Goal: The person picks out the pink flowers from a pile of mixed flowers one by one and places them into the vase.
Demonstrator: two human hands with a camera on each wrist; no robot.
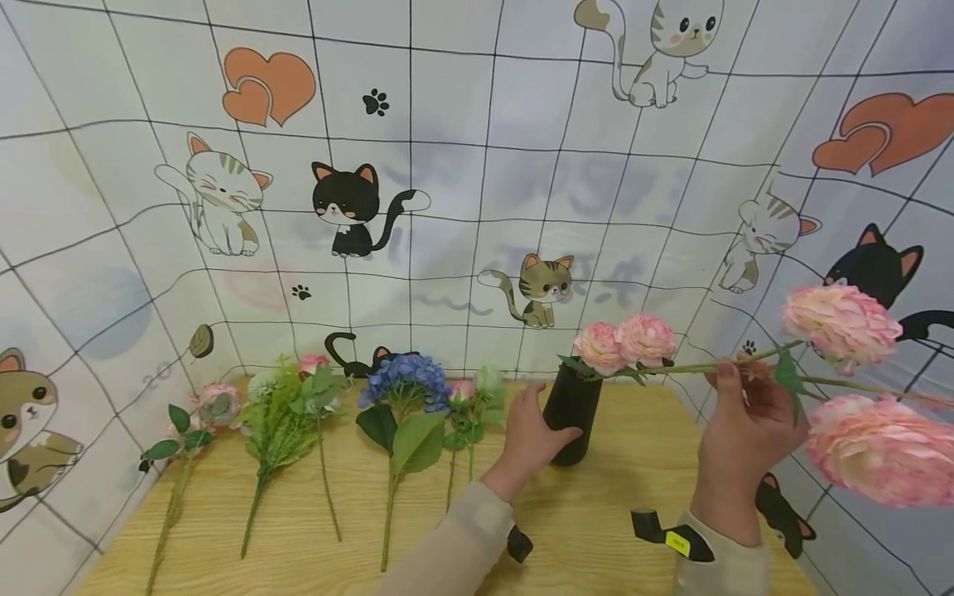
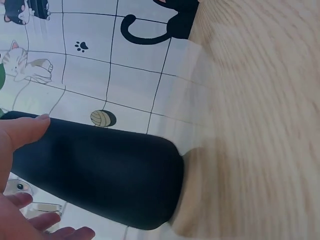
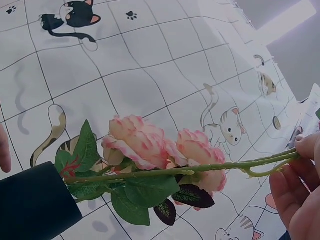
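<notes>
A black vase stands upright on the table, with two pink peonies and green leaves at its mouth. Beside it on the left is my left hand. Its thumb lies across the vase in the left wrist view, while the other fingers are spread and loose. To the right, my right hand pinches the green stem of a pink peony spray. Two large blooms hang beyond that hand. The stem runs nearly level from the fingers to the vase mouth, passing in front of the peonies there.
Left of the vase, several artificial flowers lie on the wooden table: a blue hydrangea, a green leafy bunch and a pale pink stem among them. A white cloth printed with cats surrounds the table at back and sides.
</notes>
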